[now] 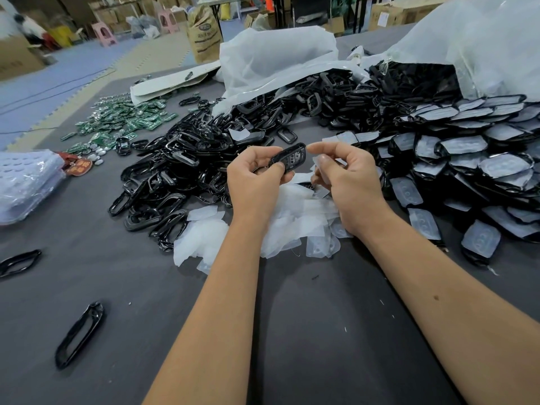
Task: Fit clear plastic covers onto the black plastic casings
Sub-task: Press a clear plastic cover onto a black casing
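My left hand (257,176) grips a black plastic casing (289,158) above the table, thumb over its near side. Just to its right, my right hand (344,173) has its fingers curled, pinching a small clear plastic cover (317,165) that is mostly hidden behind the thumb. Under both hands lies a loose heap of clear covers (251,229). A large pile of bare black casings (187,171) spreads to the left and behind. Casings with covers fitted (473,159) are stacked in rows on the right.
Green circuit boards (122,121) lie at the far left of the grey table (292,331). White plastic bags (274,57) sit behind the piles. A stack of clear trays (26,185) is at the left edge. Two stray black casings (79,334) lie near me.
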`<state>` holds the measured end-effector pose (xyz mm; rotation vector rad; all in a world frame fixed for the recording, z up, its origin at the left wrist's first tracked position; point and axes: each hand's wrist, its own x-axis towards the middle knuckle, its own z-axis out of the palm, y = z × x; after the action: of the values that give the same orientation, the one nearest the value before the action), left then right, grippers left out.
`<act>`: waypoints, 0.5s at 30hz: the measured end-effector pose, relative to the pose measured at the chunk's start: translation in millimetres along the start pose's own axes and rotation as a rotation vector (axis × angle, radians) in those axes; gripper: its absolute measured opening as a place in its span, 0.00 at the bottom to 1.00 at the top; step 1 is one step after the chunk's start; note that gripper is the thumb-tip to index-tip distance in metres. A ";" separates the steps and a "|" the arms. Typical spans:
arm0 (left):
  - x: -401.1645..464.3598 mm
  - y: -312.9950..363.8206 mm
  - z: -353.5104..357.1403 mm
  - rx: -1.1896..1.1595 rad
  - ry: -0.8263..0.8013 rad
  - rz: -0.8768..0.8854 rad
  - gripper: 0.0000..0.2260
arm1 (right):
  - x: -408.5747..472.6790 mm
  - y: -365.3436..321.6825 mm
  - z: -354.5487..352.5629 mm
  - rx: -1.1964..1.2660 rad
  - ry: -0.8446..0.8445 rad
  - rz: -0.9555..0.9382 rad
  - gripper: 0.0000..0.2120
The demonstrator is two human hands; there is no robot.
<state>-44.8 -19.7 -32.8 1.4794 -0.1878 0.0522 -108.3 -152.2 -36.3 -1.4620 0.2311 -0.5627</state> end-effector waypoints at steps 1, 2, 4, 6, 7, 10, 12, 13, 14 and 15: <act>-0.3 0.0 0.0 -0.002 -0.001 0.000 0.11 | -0.7 -0.7 0.0 0.001 0.001 -0.014 0.10; -0.6 0.2 -0.3 -0.005 -0.001 0.001 0.11 | -1.2 -1.4 -0.2 0.002 0.005 -0.027 0.09; -1.3 0.3 -0.5 -0.006 0.002 0.004 0.11 | -1.7 -2.3 -0.6 0.009 0.023 -0.037 0.08; -1.9 -0.1 -0.6 0.000 0.006 0.009 0.11 | -1.5 -2.3 -0.9 0.032 0.036 -0.034 0.08; -2.0 -0.5 -0.6 0.003 0.008 0.012 0.11 | -0.9 -1.8 -1.0 0.031 0.040 -0.039 0.08; -1.7 -2.2 -1.0 0.016 0.005 0.022 0.11 | -1.1 -0.8 -1.7 -0.008 0.038 -0.089 0.08; -0.9 -3.2 -1.1 0.032 -0.004 0.029 0.10 | -1.7 -0.5 -2.0 -0.024 0.035 -0.111 0.09; -0.6 -3.5 -1.1 0.040 -0.007 0.032 0.10 | -2.1 -0.6 -2.0 -0.021 0.031 -0.114 0.09; -0.6 -3.7 -1.2 0.047 -0.008 0.035 0.10 | -2.4 -0.7 -1.8 -0.012 0.027 -0.115 0.09; -0.4 -3.8 -1.4 0.054 -0.008 0.037 0.10 | -2.6 -0.7 -1.6 0.000 0.023 -0.117 0.09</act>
<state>-44.5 -18.7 -36.7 1.5301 -0.2223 0.0817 -111.4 -152.4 -36.3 -1.4764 0.1648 -0.6747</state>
